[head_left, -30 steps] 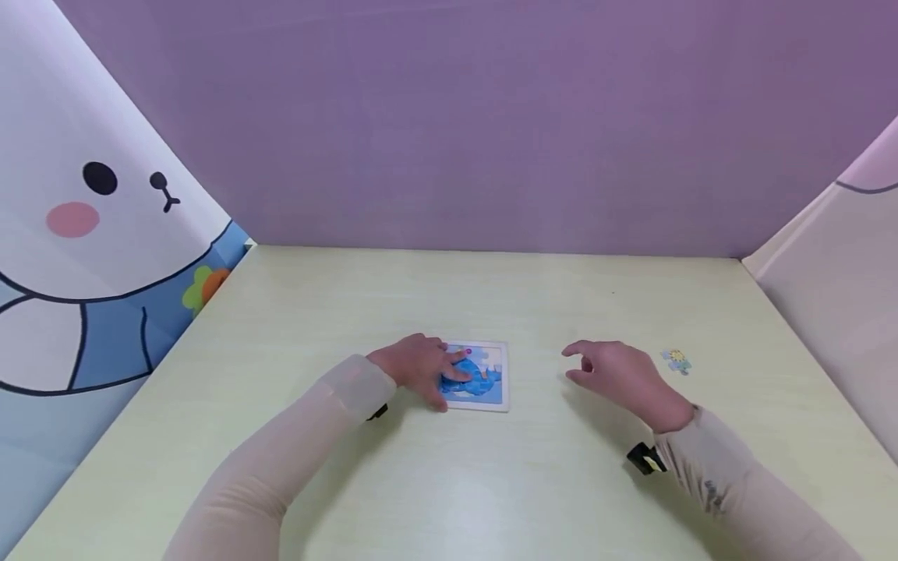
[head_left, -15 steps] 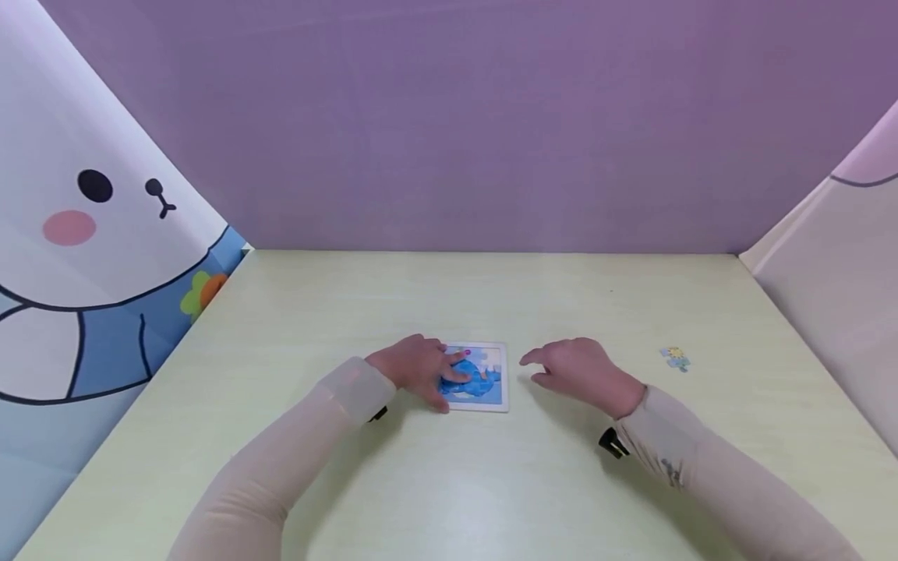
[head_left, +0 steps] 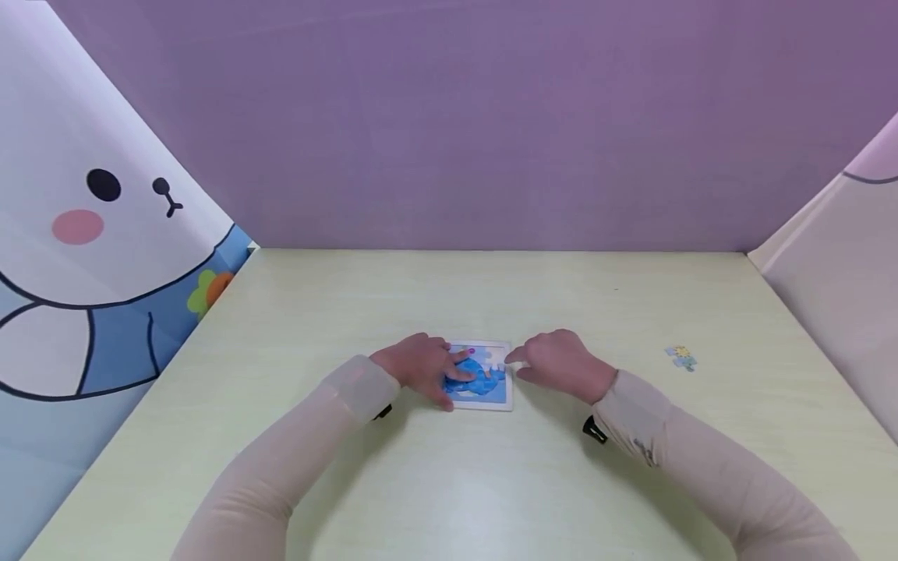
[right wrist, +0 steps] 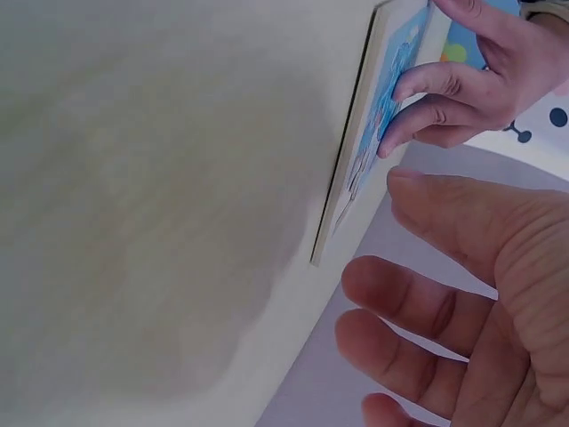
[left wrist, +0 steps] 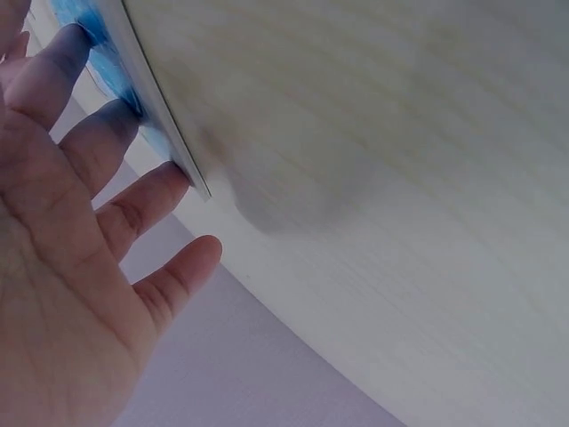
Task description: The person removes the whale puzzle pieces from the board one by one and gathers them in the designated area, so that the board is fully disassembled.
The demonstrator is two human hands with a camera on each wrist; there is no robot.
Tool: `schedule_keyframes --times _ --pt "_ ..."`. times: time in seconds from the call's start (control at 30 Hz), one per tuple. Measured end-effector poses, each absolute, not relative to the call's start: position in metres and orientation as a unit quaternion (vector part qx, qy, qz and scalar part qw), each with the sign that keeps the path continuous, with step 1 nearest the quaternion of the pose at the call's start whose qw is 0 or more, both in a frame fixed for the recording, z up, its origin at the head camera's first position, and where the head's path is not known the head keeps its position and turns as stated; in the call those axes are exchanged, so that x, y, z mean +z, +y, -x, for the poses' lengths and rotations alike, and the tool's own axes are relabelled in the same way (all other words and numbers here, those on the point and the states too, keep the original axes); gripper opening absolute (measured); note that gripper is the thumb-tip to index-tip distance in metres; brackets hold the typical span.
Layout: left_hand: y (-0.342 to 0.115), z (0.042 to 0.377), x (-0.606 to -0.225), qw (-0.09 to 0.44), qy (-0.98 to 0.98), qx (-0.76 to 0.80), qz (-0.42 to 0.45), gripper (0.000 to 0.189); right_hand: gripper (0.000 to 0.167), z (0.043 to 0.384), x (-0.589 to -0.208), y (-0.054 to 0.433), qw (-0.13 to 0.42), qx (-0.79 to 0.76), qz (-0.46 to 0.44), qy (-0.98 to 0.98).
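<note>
A small jigsaw puzzle (head_left: 494, 397) in a white frame, with a blue animal picture, lies flat mid-table. My left hand (head_left: 424, 368) rests on its left part with fingers spread, fingertips pressing on the blue picture; the left wrist view shows those fingertips (left wrist: 114, 114) at the board. Beside the right edge of the frame is my right hand (head_left: 561, 365), index finger reaching to the upper right border. Thumb and fingers stand apart in the right wrist view, with nothing seen between them. Part of the picture is hidden under the left hand.
A few loose puzzle pieces (head_left: 681, 358), one with a yellow sun or flower, lie to the right on the pale wooden table (head_left: 449, 483). A purple wall (head_left: 449, 125) closes off the back. Printed cloth panels (head_left: 42, 312) stand at both sides.
My right hand has moved left, from near the loose pieces to the frame's right edge. The left hand has stayed on the puzzle.
</note>
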State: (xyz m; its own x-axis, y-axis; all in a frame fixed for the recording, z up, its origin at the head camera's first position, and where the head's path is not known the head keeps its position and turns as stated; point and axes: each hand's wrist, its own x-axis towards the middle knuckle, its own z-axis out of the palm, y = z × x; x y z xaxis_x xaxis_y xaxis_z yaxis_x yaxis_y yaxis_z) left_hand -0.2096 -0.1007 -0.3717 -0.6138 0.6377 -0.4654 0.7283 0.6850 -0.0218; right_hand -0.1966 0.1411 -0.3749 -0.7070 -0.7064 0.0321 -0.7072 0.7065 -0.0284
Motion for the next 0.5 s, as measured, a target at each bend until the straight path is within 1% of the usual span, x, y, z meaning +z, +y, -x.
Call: schedule_keyframes --times 0.17,0.23,0.37,0.5 --pt "-0.099 0.21 -0.371 0.22 0.891 -0.107 -0.382 0.063 0.024 0.2 -0.373 0.137 -0.01 0.027 -0.378 -0.925" --pt "-0.1 0.21 -0.371 0.221 0.892 -0.109 -0.378 0.063 0.023 0.202 -0.372 0.135 -0.029 0.039 -0.374 -0.926" --pt "-0.1 0.21 -0.37 0.224 0.893 -0.11 -0.374 0.063 0.021 0.205 -0.373 0.132 -0.085 0.081 -0.341 -0.933" --pt "-0.1 0.21 -0.372 0.225 0.893 -0.11 -0.375 0.063 0.022 0.207 -0.375 0.127 -0.113 0.107 -0.306 -0.939"
